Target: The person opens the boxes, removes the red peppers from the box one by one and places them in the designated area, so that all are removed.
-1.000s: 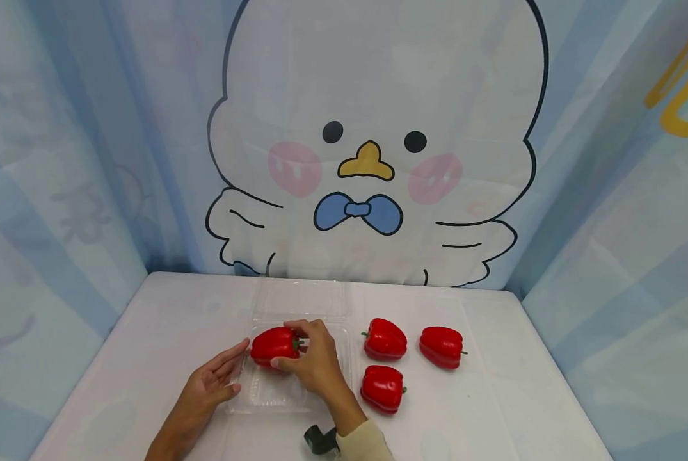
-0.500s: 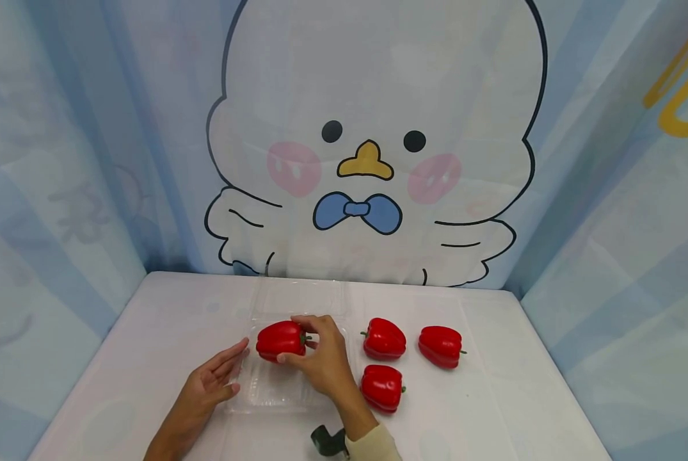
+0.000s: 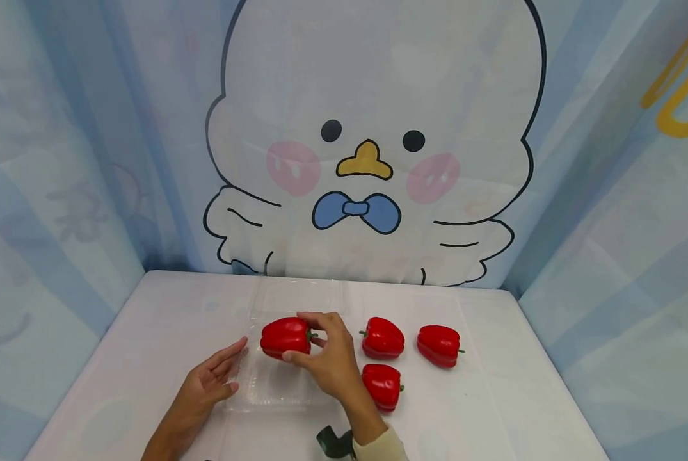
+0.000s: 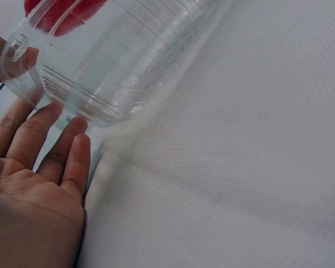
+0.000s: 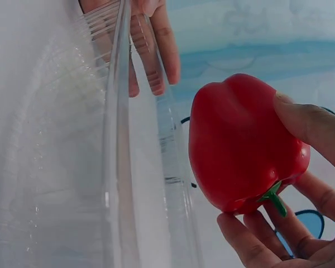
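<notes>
My right hand (image 3: 335, 362) grips a red bell pepper (image 3: 286, 337) by its stem end, thumb on the near side and fingers on the far side. In the right wrist view the pepper (image 5: 240, 145) is held above the rim of a clear plastic clamshell box (image 5: 114, 184), its green stem toward my palm. At the box's left side is my left hand (image 3: 205, 384), fingers extended. The left wrist view shows those fingertips (image 4: 78, 125) at the box wall (image 4: 89, 95); whether all of them touch is unclear.
Three more red bell peppers lie on the white table right of the box: one behind (image 3: 383, 337), one nearer (image 3: 383, 387), one farther right (image 3: 438, 346). The box's clear lid (image 3: 297, 296) lies folded back toward the curtain. A dark green object (image 3: 335, 443) shows by my right wrist.
My right hand has carried the bell pepper rightward and slightly up in the head view. The left hand stays almost where it was, and the other peppers have not moved.
</notes>
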Available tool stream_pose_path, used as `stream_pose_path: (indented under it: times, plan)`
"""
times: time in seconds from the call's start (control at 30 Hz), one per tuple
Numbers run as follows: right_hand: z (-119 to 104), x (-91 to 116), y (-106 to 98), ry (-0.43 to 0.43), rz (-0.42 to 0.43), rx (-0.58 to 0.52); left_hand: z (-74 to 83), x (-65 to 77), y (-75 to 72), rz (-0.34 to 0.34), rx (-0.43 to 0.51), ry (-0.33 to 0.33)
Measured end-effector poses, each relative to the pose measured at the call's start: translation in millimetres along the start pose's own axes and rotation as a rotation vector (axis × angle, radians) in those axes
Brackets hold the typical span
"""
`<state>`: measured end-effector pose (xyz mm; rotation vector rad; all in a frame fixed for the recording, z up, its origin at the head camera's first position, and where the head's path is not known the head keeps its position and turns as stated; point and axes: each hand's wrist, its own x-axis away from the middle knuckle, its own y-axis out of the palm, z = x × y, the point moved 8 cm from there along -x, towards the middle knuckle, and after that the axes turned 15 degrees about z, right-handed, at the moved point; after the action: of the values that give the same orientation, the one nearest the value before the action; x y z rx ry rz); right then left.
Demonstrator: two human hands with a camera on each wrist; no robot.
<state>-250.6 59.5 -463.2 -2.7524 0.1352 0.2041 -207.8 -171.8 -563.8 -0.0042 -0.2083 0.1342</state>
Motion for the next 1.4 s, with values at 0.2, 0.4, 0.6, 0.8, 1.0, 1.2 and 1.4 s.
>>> stream_pose_path:
  times: [0.2, 0.4, 0.6, 0.8, 1.0, 1.2, 1.4]
  plan:
    - [-1.4, 0.8, -8.2, 0.003, 0.024, -0.007, 0.3, -0.5, -0.7, 0.004, -0.016, -0.01]
    - [-2.8, 2.0, -16.7, -0.013, 0.04, -0.004, 0.4, -0.1, -1.7, -0.001, -0.005, -0.016]
    - [-3.9, 4.2, -27.2, -0.025, 0.057, -0.026, 0.8, 0.1, -2.7, -0.01, -0.009, -0.011]
    - [-0.8, 6.2, -39.3, -0.003, 0.09, -0.04, 1.6, -0.4, -2.7, -0.006, -0.009, -0.011]
    - [1.8, 7.2, -51.3, 0.007, 0.11, -0.027, 1.2, -0.9, -2.6, -0.009, -0.002, -0.003]
    - [3.6, 9.3, -63.7, 0.011, 0.138, -0.055, 2.2, -1.3, -1.7, -0.057, 0.083, 0.063]
    - [8.0, 12.0, -74.6, 0.011, 0.159, -0.057, 3.4, 0.0, -0.7, -0.069, 0.1, 0.079]
